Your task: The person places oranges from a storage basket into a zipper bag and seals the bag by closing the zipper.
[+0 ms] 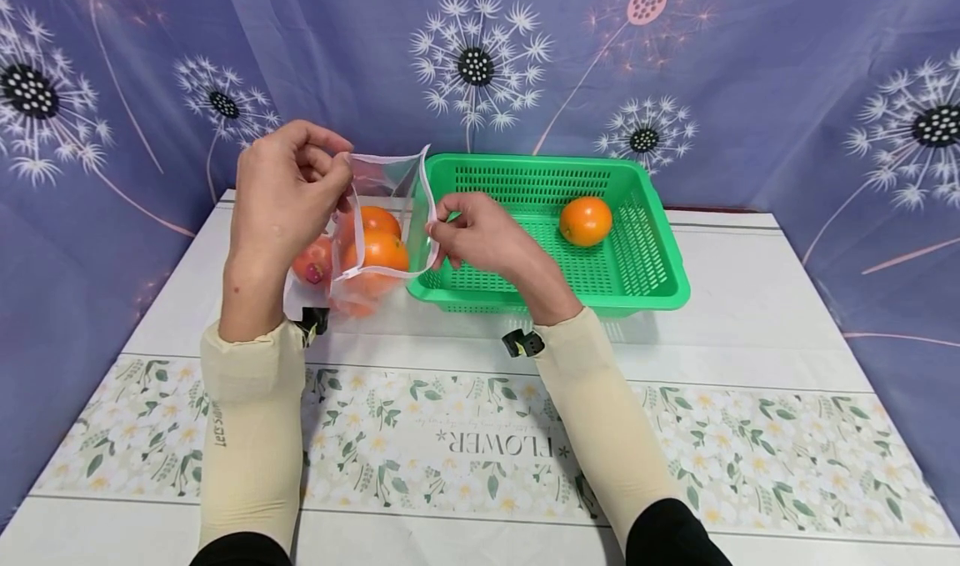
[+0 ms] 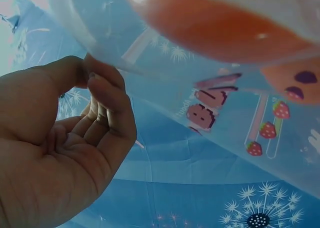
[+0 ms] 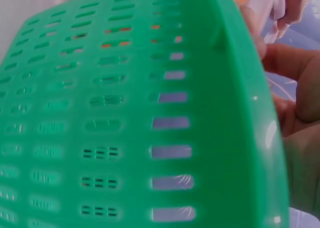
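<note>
A clear plastic zip bag with white edging and small strawberry prints stands with its mouth spread wide. Several oranges lie inside it. My left hand pinches the left side of the bag's mouth between thumb and fingertips. On the opposite side, my right hand pinches the mouth's edge, over the left end of a green slotted basket. One orange sits in the basket's right part. The basket's wall hides part of the right hand in the right wrist view.
The basket stands at the back of a white table, just right of the bag. A flower-printed band runs across the tabletop in front. Behind hangs a purple cloth with dandelion prints, which also closes in both sides.
</note>
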The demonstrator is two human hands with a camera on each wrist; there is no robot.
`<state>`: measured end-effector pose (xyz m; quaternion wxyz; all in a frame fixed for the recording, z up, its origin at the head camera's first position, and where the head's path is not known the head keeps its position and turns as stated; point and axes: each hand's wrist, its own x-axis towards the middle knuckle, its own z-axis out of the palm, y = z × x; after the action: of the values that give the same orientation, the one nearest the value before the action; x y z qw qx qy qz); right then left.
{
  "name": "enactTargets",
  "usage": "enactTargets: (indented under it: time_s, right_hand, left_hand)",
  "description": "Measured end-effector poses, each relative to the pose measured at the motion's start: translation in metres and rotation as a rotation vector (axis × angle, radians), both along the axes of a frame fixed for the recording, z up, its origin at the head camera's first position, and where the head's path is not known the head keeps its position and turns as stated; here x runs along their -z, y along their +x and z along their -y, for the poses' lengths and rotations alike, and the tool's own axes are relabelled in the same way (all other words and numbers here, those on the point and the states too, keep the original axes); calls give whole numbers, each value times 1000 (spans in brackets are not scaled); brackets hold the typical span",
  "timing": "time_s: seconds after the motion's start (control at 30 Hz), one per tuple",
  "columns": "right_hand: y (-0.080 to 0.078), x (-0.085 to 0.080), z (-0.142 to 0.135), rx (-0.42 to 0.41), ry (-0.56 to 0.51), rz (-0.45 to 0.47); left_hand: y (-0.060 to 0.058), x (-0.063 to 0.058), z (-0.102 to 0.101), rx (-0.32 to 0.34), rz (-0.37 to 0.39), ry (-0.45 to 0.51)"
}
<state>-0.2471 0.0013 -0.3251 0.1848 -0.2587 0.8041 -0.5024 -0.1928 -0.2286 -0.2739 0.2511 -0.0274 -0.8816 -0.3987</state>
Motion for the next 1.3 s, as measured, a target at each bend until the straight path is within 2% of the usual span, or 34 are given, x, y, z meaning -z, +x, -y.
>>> enactTargets:
  time_s: [0.1,0.23,0.33,0.6,0.73,0.87,0.93,1.13,1.3]
  right_hand:
    - [1,0,2,24,-97,21]
    - [3,-1,5,67,-173,3]
    - [5,-3,8,103,-227,-25]
    - [7,-2,15,215,-470,-62]
    - [7,-1,15,255,-517,-68]
    - [7,0,16,250,-511,-67]
    - [7,1,18,249,-526,-81]
    - [5,5,24,309,-711,-173]
    - [6,6,28,348,-822,-222]
  left_hand:
    - [-1,0,2,-34,-27,-15]
    - [-1,0,3,-81,-55,-20]
    - [-2,0,5,-102,-82,13]
    - [-4,0,9,-149,-189,103]
    - [-5,0,10,-149,-186,109]
    - [-5,-1,9,-127,-153,109]
    - [-5,-1,9,-122,-161,114]
    - [-3,-5,17,-145,-257,255]
    - [-1,-10,23,-146,-295,363]
